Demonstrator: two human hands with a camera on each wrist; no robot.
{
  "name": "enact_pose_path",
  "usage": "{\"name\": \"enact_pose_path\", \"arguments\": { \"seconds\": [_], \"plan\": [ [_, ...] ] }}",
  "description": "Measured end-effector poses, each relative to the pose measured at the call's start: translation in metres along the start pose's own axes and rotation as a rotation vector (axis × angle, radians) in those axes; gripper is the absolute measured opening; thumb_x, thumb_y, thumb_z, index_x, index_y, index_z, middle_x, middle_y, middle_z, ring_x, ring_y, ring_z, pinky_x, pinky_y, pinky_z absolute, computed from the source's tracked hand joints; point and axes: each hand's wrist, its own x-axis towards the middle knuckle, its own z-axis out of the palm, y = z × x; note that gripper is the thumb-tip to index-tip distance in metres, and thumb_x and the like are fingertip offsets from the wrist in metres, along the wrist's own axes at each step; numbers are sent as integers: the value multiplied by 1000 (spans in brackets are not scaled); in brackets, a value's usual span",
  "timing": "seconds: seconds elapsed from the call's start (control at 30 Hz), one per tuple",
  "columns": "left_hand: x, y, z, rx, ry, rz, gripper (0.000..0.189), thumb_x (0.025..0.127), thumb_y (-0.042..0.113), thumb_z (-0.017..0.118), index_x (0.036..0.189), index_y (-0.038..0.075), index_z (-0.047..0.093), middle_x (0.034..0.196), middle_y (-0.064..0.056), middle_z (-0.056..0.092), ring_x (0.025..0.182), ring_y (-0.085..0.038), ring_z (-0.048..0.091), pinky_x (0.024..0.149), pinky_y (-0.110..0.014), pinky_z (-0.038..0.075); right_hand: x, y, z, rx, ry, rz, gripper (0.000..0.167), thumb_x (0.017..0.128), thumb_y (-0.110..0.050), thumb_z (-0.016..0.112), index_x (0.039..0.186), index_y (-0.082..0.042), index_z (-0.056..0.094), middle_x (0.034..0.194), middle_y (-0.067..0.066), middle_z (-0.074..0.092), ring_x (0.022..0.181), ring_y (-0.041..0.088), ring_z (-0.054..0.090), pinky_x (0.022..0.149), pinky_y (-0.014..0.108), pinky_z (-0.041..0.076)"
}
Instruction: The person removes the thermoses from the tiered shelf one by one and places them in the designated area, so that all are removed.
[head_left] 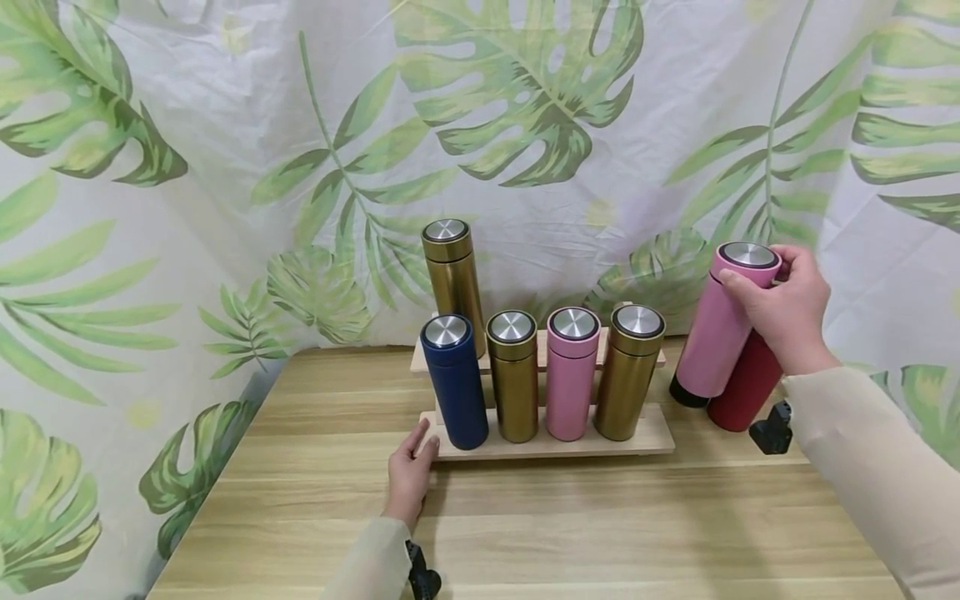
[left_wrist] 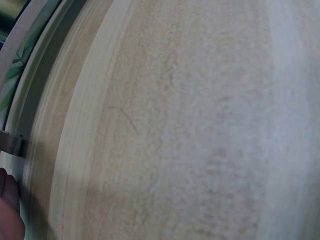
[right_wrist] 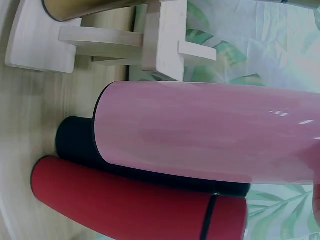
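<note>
My right hand grips a pink thermos flask near its silver-topped lid. The flask tilts slightly, its base above the table in the right wrist view. Just behind it stand a red flask and a dark flask, both partly hidden. At the left end of a two-tier wooden rack, my left hand holds the lower shelf's corner between thumb and fingers. That shelf bears a blue flask, two gold flasks and another pink flask. A gold flask stands on the upper shelf's left end.
Beneath the rack lies a wood-grain table, reaching forward and to both sides. A leaf-printed cloth hangs right behind the rack. The red and dark flasks stand close to the rack's right end.
</note>
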Motion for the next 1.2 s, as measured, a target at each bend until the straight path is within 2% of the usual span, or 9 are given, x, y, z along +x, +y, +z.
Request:
{"name": "enact_pose_path", "arguments": {
  "seconds": [0.2, 0.73, 1.2],
  "plan": [
    [-1, 2, -1, 14, -5, -12, 45, 89, 20, 62, 132, 8, 52, 138, -6, 48, 134, -26, 33, 110, -40, 29, -5, 9, 0, -5, 10, 26, 63, 76, -38, 72, 124, -7, 46, 98, -13, 46, 85, -2, 44, 66, 8, 40],
    [0, 1, 0, 24, -6, -3, 44, 90, 20, 61, 131, 8, 52, 137, -5, 49, 134, -25, 34, 110, -39, 29, -21, 29, 7, 27, 62, 71, 62, 73, -33, 76, 121, -8, 47, 101, -10, 49, 86, -3, 45, 71, 10, 40],
    [-1, -1, 1, 1, -1, 11, 45, 90, 21, 61, 132, 8, 52, 137, -5, 49, 134, -22, 34, 108, -38, 32, -34, 44, 17, 9, 100, 44, 63, 70, -30, 78, 120, -4, 49, 103, -2, 53, 85, -3, 46, 72, 11, 39]
  ]
}}
